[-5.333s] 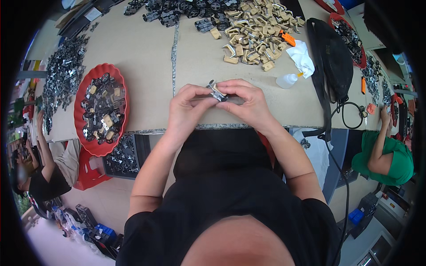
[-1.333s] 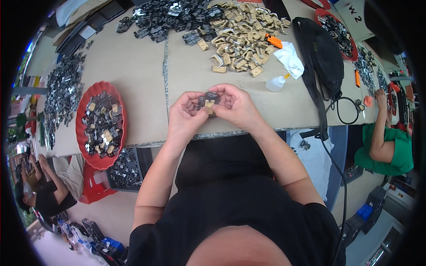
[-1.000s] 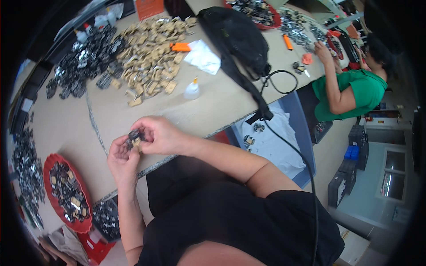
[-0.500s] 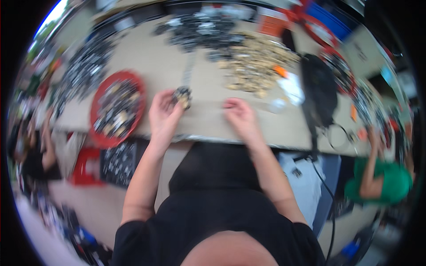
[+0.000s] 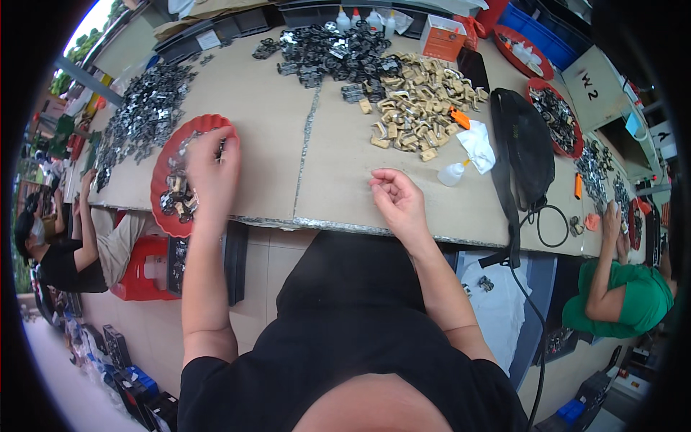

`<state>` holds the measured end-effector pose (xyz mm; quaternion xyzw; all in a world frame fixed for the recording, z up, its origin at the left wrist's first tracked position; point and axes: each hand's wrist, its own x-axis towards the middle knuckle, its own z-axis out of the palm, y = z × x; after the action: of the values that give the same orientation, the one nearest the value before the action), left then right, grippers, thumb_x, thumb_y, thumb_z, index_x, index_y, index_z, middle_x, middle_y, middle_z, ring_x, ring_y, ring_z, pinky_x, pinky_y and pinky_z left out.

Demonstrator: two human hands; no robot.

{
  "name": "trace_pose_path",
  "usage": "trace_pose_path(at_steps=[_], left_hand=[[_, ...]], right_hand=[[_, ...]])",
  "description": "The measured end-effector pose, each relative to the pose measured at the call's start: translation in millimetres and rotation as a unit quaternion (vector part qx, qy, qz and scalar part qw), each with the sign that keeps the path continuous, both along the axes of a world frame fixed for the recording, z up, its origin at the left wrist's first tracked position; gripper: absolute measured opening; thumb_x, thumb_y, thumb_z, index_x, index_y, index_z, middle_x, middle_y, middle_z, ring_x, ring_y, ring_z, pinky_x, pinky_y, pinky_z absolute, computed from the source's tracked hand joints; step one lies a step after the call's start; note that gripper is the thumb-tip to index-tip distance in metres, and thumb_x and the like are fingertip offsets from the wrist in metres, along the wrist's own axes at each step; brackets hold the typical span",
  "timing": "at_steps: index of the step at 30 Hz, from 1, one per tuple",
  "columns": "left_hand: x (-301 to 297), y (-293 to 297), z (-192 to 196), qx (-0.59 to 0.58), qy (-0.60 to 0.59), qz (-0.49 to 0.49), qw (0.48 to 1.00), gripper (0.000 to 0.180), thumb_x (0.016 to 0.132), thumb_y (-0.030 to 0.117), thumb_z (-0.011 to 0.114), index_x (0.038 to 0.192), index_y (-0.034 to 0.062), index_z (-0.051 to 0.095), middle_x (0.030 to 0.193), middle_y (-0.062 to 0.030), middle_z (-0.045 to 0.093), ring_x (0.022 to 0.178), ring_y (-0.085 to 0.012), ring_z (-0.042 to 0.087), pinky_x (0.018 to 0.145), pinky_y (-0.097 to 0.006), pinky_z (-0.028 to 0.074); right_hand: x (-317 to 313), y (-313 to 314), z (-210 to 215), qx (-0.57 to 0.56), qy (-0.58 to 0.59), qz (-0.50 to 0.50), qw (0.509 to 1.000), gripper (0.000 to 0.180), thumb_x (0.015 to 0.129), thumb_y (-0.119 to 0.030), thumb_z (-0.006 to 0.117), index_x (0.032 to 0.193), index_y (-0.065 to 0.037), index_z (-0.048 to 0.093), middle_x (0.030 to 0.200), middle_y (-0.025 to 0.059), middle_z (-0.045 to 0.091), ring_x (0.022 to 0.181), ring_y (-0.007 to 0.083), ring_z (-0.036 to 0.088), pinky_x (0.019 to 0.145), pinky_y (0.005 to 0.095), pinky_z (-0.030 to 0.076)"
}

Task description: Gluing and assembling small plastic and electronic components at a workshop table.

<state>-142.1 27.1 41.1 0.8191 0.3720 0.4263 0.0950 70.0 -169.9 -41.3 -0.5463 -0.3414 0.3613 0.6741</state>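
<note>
Red round plastic tray [image 5: 162, 169] of small metal parts sits under your left hand [image 5: 212, 169]; its grasp is unclear. Right hand [image 5: 396, 201] rests loosely curled and empty on the cardboard-covered desk [image 5: 338, 187]. Drop-off step, probably; next, pick from the tan pile [image 5: 421, 101].

Workshop interior: long tabletop [image 5: 331, 165] covered in brown cardboard sheets with a seam down the middle and a metal-edged front, standing on a floor [image 5: 266, 266] of pale beige tiles. Red plastic stool [image 5: 144, 270] beside the tabletop at left; blue plastic crates [image 5: 536, 32] and dark trays [image 5: 237, 21] along the far edge. Daylight and green foliage [image 5: 83, 43] show at the upper left; seated co-workers occupy both ends.
</note>
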Motion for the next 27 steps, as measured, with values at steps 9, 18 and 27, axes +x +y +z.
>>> trace_pose_path(at_steps=[9, 18, 27], left_hand=[[145, -50, -56, -0.024, 0.084, -0.309, 0.947, 0.031, 0.071, 0.002, 0.061, 0.102, 0.006, 0.056, 0.096, -0.0119, 0.056, 0.089, -0.028, 0.054, 0.076, -0.035, 0.046], [144, -41, -53, -0.002, 0.202, -0.304, 0.931, 0.033, 0.072, 0.004, 0.062, 0.104, 0.0082, 0.057, 0.079, -0.0091, 0.056, 0.077, -0.0259, 0.055, 0.069, -0.035, 0.047], [102, -45, -52, -0.548, -0.17, -0.3, 0.762, 0.028, 0.078, 0.001, 0.063, 0.105, 0.0024, 0.054, 0.084, -0.0048, 0.061, 0.077, -0.0103, 0.058, 0.07, -0.023, 0.048]], right_hand=[[49, -61, 9, 0.026, -0.201, -0.354, 0.913, 0.024, 0.082, 0.001, 0.056, 0.103, -0.002, 0.044, 0.091, 0.0037, 0.048, 0.078, 0.008, 0.046, 0.068, 0.0213, 0.039], [76, -43, 2, -0.088, -0.25, -0.243, 0.933, 0.045, 0.077, -0.005, 0.062, 0.114, 0.003, 0.04, 0.109, 0.0145, 0.053, 0.101, 0.0215, 0.052, 0.084, 0.0308, 0.041], [62, -37, 11, -0.024, -0.114, -0.16, 0.98, 0.031, 0.086, -0.011, 0.057, 0.112, 0.004, 0.049, 0.099, 0.0106, 0.057, 0.087, 0.0137, 0.055, 0.077, 0.0271, 0.045]])
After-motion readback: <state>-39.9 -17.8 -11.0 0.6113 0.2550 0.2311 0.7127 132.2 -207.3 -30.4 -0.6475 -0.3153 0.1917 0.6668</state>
